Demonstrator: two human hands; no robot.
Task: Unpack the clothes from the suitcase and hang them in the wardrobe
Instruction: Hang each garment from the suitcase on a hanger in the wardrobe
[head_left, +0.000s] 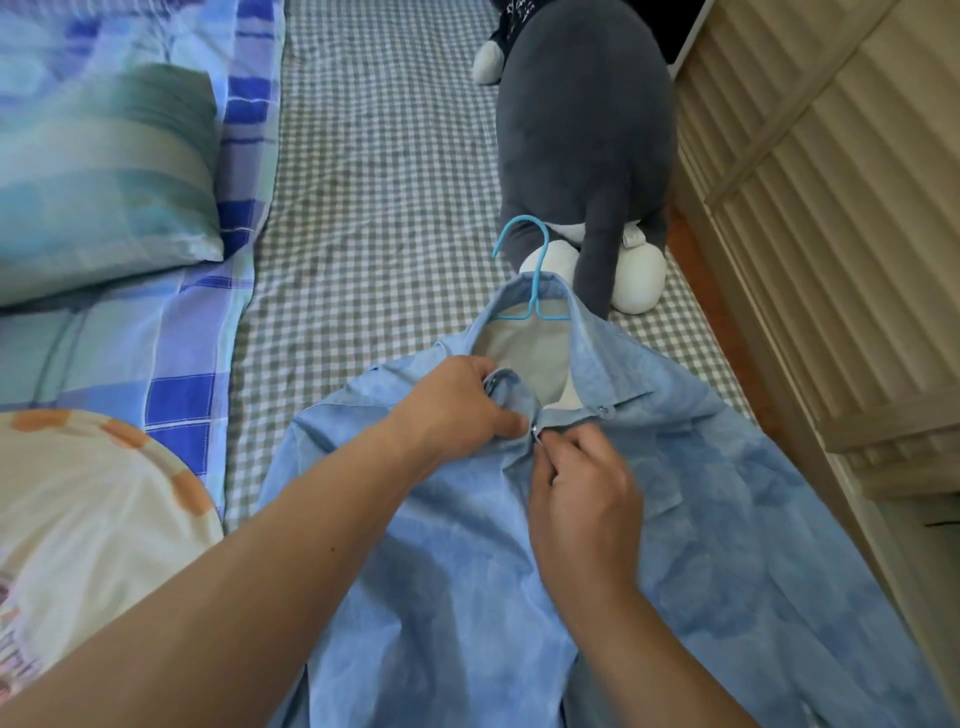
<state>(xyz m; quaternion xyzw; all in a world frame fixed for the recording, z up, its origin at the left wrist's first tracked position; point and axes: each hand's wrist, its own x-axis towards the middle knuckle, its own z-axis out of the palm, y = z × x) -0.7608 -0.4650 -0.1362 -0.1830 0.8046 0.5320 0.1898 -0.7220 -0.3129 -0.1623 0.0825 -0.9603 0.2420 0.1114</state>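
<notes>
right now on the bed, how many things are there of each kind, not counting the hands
shirt: 1, light blue, pinched near the collar by the left hand and right hand
hanger: 1, blue, inside the shirt
plush toy: 1, grey and white
pillow: 1
blue checked blanket: 1
white cloth with orange patches: 1
total: 6

Shirt (675, 519) – matt blue cloth; hanger (535, 291) – glossy plastic; bedsheet (363, 208) – checked woven cloth.
</notes>
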